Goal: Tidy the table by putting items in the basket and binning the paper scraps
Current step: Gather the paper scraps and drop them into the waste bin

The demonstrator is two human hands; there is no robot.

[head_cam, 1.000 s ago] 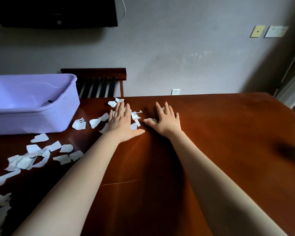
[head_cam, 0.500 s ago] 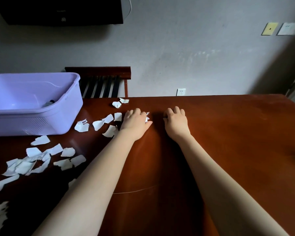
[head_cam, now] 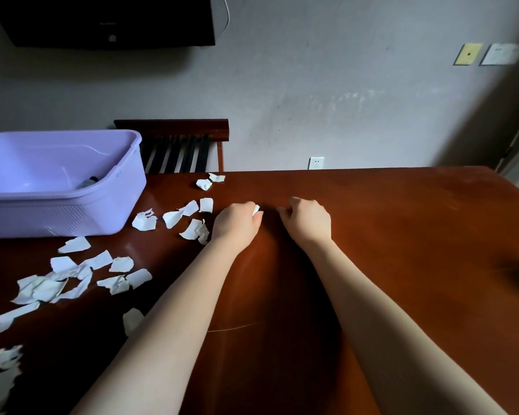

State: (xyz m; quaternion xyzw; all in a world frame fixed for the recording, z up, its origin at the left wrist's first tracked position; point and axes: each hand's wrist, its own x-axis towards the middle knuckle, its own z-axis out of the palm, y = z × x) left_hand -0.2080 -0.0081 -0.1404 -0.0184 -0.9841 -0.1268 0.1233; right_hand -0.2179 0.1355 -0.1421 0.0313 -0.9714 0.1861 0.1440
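Clutching a crumpled white scrap in the curled left hand, on the brown table. Right hand fisted alongside; contents unclear. Torn, ragged white paper scraps scattered beside the lilac basket.

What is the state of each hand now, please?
Left hand: closed on paper scraps.
Right hand: closed; contents cannot be told.

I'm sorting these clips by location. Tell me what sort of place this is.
Probably a room in a home. A large reddish-brown wooden table stands against a plain grey wall with a white socket, a slatted dark wooden chair is tucked behind it, and a flat black screen hangs above.
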